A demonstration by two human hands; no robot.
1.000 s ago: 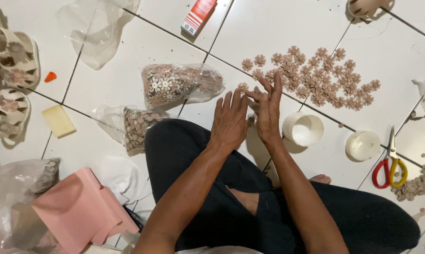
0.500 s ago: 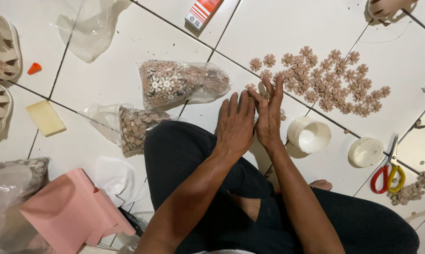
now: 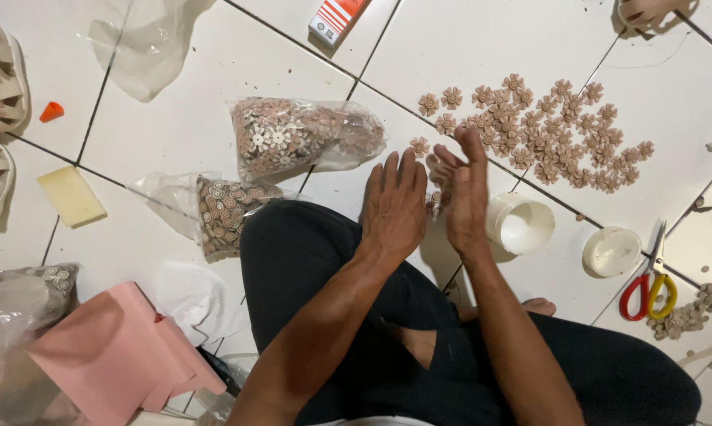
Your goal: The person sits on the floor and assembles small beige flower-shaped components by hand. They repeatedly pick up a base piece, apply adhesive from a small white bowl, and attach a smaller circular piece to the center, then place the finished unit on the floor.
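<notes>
Flower-shaped beads (image 3: pixel 545 126) lie scattered on the white floor tiles (image 3: pixel 175 118) at upper right of the frame, just beyond our hands. Our left hand (image 3: pixel 393 209) is open, palm down; our right hand (image 3: pixel 466 197), nearer the beads, stands edge-up, fingers straight, holding nothing visible.

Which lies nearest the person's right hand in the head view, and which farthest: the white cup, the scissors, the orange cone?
From the right hand:
1. White cup, just right of it.
2. Scissors, farther right.
3. Orange cone, far left.
</notes>
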